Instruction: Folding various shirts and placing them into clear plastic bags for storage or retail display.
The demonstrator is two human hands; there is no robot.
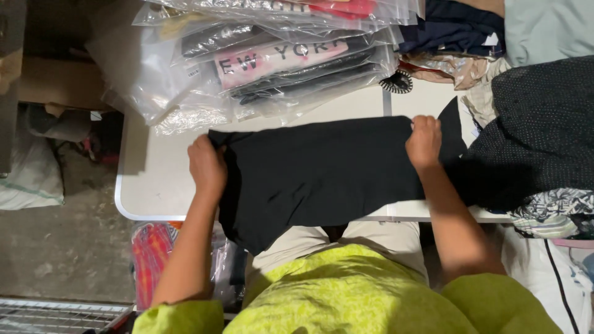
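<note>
Here I see a black garment spread flat across the white table, its near edge hanging over the front. My left hand is closed on its left edge, my right hand pinches the right edge. A stack of bagged clothes lies just beyond.

bagged clothes stacked on white table; dotted dark fabric alongside.
</note>
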